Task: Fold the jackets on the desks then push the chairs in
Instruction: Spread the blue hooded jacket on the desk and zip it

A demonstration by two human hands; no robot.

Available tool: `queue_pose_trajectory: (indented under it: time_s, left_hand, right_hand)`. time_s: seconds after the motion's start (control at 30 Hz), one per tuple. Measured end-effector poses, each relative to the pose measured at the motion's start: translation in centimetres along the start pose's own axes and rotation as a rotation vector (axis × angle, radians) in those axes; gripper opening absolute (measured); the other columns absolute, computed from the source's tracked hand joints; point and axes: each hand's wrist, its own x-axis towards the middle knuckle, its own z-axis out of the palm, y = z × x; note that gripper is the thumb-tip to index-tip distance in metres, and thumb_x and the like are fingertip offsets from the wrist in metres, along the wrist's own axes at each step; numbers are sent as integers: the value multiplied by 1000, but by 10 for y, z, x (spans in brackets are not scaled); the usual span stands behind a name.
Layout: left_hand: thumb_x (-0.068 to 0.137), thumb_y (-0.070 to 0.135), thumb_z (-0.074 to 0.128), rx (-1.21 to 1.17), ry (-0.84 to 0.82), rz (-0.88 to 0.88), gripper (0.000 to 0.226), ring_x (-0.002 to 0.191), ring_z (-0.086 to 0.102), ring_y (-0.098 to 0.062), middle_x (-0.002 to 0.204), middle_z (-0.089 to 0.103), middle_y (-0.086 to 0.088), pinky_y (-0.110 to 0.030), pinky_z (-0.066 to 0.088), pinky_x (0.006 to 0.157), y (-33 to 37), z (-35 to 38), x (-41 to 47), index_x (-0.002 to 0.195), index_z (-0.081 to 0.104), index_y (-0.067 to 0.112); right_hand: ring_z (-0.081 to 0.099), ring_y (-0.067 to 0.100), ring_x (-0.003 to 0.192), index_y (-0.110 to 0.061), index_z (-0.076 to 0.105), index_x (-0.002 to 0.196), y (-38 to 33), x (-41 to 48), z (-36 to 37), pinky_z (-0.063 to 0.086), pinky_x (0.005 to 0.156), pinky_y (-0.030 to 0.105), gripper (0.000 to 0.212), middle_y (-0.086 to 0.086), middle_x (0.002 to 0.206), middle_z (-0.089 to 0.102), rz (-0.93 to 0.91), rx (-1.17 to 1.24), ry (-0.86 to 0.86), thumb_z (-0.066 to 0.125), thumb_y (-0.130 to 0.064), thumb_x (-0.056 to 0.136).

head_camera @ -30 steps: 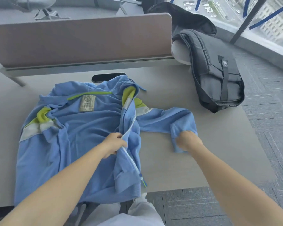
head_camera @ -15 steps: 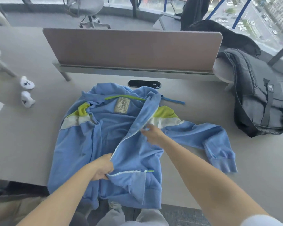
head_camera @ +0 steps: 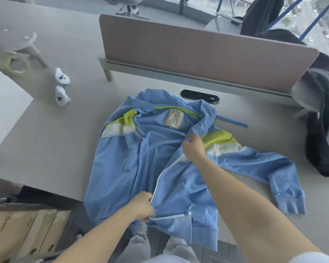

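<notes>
A light blue zip jacket [head_camera: 133, 168] with green and white shoulder stripes lies open on the grey desk [head_camera: 61, 141], its hem hanging over the front edge. My left hand [head_camera: 141, 208] grips the right front panel at the lower zipper edge. My right hand [head_camera: 194, 147] pinches the same panel's zipper edge higher up, near the collar. The jacket's right sleeve [head_camera: 270, 173] lies stretched out to the right on the desk.
A dark grey jacket [head_camera: 323, 130] is heaped at the desk's right end. A brown divider panel [head_camera: 198, 54] runs along the back, with a black cable slot [head_camera: 199, 94] in front. Two white controllers [head_camera: 62, 86] lie at the left. Cardboard boxes [head_camera: 21, 230] stand below left.
My right hand let go of the sleeve cuff and moved left to the zipper edge near the collar. My left hand slid down the zipper toward the hem. The view shifted left.
</notes>
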Motion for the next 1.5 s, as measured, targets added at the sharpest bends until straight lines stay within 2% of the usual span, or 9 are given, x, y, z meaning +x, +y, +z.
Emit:
queue_pose_trajectory:
  time_s: [0.13,0.33,0.53,0.67,0.8,0.9,1.03,1.27,1.5]
  left_hand:
    - [76,-4,50,121,-77,164,32,71,56,-7,75,59,13,-23,50,64,-11,3,-4,74,54,27]
    - [84,31,67,-82,-34,-31,23,66,56,-15,80,57,0,-25,51,54,-30,23,3,83,48,18]
    - [82,3,60,121,103,-37,24,64,48,-16,82,48,0,-25,42,51,-35,43,3,80,40,16]
    - [78,-3,43,22,111,-7,30,85,62,-22,98,64,-3,-28,45,65,-41,61,6,100,58,10]
    - [78,-1,45,-67,171,-47,26,82,62,-21,90,68,-5,-23,41,62,-48,77,4,89,65,12]
    - [76,-1,46,-114,238,-129,14,73,58,-23,75,57,-6,-25,36,55,-55,86,4,71,51,10]
    - [89,9,50,-74,333,-227,16,91,61,-27,88,60,-8,-32,46,78,-70,105,-7,74,52,13]
    - [96,13,45,-109,616,-274,22,88,61,-27,88,61,-2,-36,48,76,-73,110,-9,76,51,19]
    - [93,24,53,-88,424,-320,14,87,63,-23,92,63,0,-31,51,76,-74,79,-15,81,61,22]
  right_hand:
    - [42,31,136,-8,34,149,12,14,7,38,103,33,54,13,134,49,289,-204,52,44,-34,103]
    - [57,23,69,-4,61,110,12,18,20,45,62,32,27,9,83,59,318,208,-8,68,-20,89]
    - [50,20,59,-10,55,94,10,15,23,49,56,28,17,7,68,49,435,439,-122,71,-12,87]
    - [46,16,63,-11,54,88,-5,21,16,47,59,26,10,7,73,50,381,640,-102,58,-1,89]
    - [51,22,81,-20,43,139,-31,25,18,45,71,33,53,7,100,54,-113,88,-93,60,-14,89]
    - [57,31,110,-15,47,142,-48,33,32,43,94,35,47,11,119,61,-473,-428,-188,55,-18,96]
    - [38,36,139,-21,45,147,-34,56,40,32,114,45,53,14,152,41,-450,-810,-374,53,-34,96]
    - [17,36,150,-35,26,154,-7,69,37,20,119,55,67,9,164,17,-520,-1030,-443,50,-52,94]
    - [14,36,149,-32,21,155,-12,11,50,22,115,53,62,6,166,6,-629,-1201,-377,43,-51,100]
